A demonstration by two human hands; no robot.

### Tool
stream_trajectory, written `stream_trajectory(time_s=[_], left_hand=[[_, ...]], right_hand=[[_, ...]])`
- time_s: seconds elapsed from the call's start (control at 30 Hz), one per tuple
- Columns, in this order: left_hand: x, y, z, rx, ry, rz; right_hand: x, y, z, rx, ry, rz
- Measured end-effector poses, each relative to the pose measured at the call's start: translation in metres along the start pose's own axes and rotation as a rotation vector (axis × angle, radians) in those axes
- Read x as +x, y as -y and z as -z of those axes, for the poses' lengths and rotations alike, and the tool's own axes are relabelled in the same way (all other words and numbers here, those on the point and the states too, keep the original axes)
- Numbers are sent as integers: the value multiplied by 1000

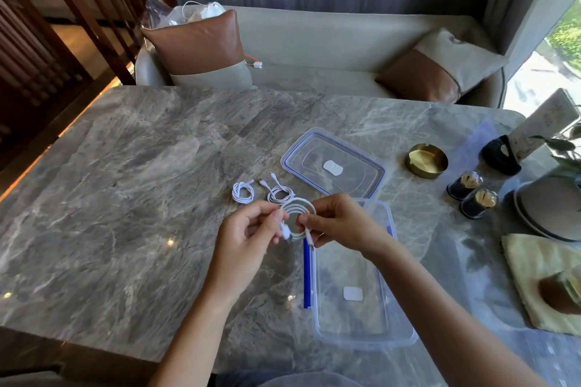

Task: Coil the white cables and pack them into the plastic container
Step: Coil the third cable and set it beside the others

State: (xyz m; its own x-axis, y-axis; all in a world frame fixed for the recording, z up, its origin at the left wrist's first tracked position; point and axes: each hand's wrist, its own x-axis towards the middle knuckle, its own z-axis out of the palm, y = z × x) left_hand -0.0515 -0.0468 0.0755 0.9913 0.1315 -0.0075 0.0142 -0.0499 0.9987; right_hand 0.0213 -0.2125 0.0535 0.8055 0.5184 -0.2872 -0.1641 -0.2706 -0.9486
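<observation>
A white cable (pixel 298 209) wound into a round coil hangs above the marble table, held between both hands. My left hand (pixel 251 232) pinches the coil's left side near one plug. My right hand (pixel 339 223) pinches the right side, with the other plug pointing down below its fingers. Two smaller coiled white cables lie on the table just behind: one coil (pixel 242 192) at the left, another coil (pixel 279 193) beside it. The clear plastic container (pixel 361 333) with blue clips stands open under my right forearm. Its lid (pixel 333 163) lies flat farther back.
At the right stand a brass ashtray (pixel 426 160), two dark toothpick jars (pixel 471 195), stacked grey plates (pixel 550 210), a plant and a yellow cloth (pixel 534 276). A sofa with cushions runs behind the table; a plastic bag (pixel 185 14) with cables sits on it.
</observation>
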Motion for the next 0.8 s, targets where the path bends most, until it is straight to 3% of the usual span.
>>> stream_trajectory(time_s=[0.13,0.23,0.33,0.53,0.63,0.73,0.8], left_hand=[[4,-5,-6,241,42,-116],[6,-5,-3,528,0,-286],[6,-4,0,648,-45,-403],[8,7,3,745,34,-290],[1,12,0,550,-36,-248],[-2,10,-4,65,169,10],[-3,13,-3,-20,310,94]], right_hand=[[-3,1,-9,22,43,3],[-7,-1,-6,36,19,-13],[-9,-1,-3,39,7,-26],[-10,1,-2,105,64,-19],[-11,4,-1,152,102,-10],[-13,8,-2,175,163,14],[-14,10,-2,187,176,13]])
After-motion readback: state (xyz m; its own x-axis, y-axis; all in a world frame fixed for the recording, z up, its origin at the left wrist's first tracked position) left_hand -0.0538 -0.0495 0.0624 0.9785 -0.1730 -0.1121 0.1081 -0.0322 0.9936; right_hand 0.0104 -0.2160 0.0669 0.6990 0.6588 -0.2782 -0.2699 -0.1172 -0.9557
